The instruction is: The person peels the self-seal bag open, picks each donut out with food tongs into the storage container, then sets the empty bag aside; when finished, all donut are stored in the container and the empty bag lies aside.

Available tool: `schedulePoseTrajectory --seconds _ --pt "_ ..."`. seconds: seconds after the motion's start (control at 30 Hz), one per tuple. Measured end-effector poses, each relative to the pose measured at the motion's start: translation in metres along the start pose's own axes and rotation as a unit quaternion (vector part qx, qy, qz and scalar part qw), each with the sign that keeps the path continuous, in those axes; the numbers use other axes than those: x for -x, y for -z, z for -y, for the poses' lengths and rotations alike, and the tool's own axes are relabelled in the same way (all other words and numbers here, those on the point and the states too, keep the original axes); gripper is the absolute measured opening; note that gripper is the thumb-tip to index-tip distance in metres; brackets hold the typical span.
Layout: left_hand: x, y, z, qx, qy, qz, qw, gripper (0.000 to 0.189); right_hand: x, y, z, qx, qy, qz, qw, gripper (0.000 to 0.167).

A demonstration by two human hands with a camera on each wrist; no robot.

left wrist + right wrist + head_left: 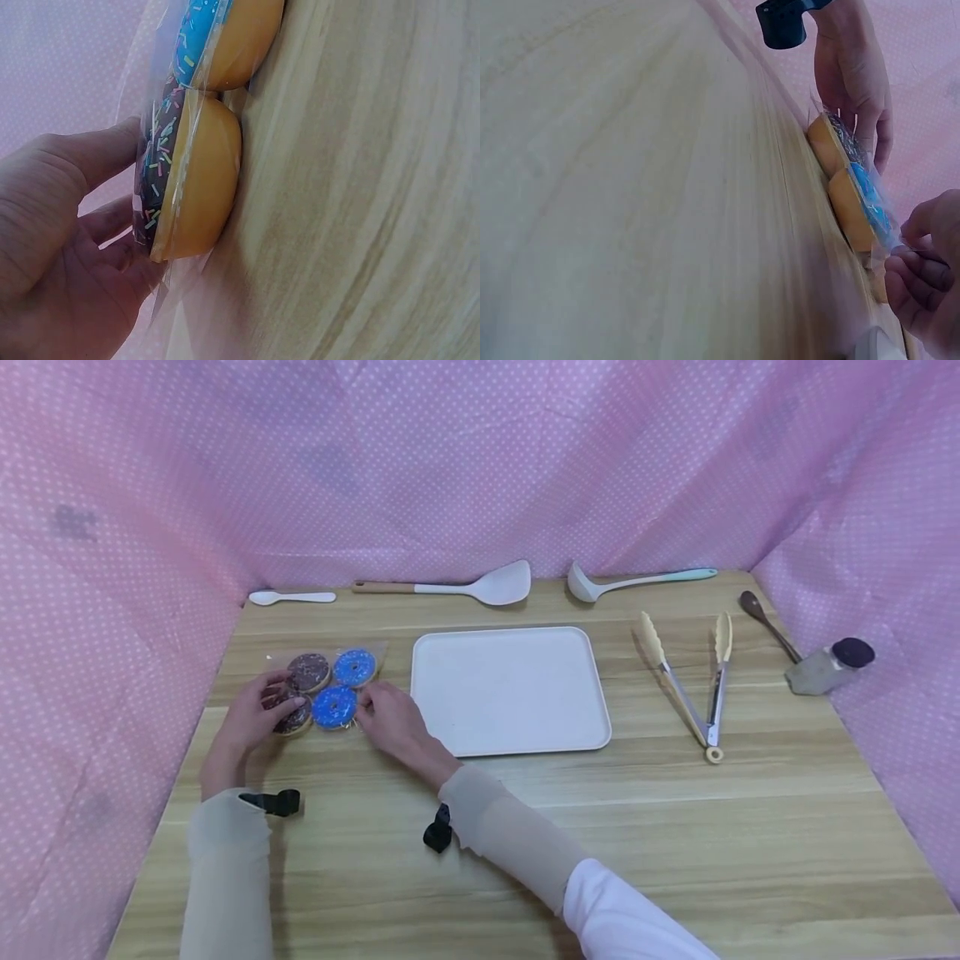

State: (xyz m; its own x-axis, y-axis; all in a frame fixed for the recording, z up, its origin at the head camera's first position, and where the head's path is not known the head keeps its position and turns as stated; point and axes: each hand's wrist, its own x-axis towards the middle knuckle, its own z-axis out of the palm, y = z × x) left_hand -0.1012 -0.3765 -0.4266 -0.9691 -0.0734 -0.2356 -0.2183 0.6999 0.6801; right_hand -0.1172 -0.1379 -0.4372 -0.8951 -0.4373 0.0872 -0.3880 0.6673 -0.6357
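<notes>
Four-part clear packaging holds several iced donuts lying flat at the left of the table in the head view: a chocolate donut behind another, and a blue donut in front of a second blue one. My left hand holds the near chocolate donut through the plastic, thumb and fingers bent about its iced top and edge. At the pack's right edge, my right hand pinches the clear wrapper between thumb and fingers. The donuts' plain undersides rest on the wood.
A white tray lies right of the donuts. Behind are a white spoon, a spatula and a ladle. Spread tongs, a dark spoon and a dark-lidded jar lie at the right. Pink dotted cloth surrounds the table.
</notes>
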Motion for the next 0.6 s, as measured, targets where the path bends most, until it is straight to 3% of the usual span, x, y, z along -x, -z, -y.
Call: schedulePoseTrajectory --seconds 0.17,0.4,0.6 --pt "0.0 0.0 0.001 -0.002 -0.001 -0.002 1.0 0.066 0.001 0.007 -0.005 -0.048 -0.019 -0.005 0.9987 0.005" --pt "0.0 -0.001 0.001 0.003 0.005 -0.002 1.0 0.066 0.005 0.016 -0.016 -0.076 -0.037 -0.071 0.9939 0.005" --pt "0.001 0.0 0.0 0.002 0.002 0.002 1.0 0.066 0.006 0.017 -0.017 -0.104 -0.046 -0.05 0.9923 0.005"
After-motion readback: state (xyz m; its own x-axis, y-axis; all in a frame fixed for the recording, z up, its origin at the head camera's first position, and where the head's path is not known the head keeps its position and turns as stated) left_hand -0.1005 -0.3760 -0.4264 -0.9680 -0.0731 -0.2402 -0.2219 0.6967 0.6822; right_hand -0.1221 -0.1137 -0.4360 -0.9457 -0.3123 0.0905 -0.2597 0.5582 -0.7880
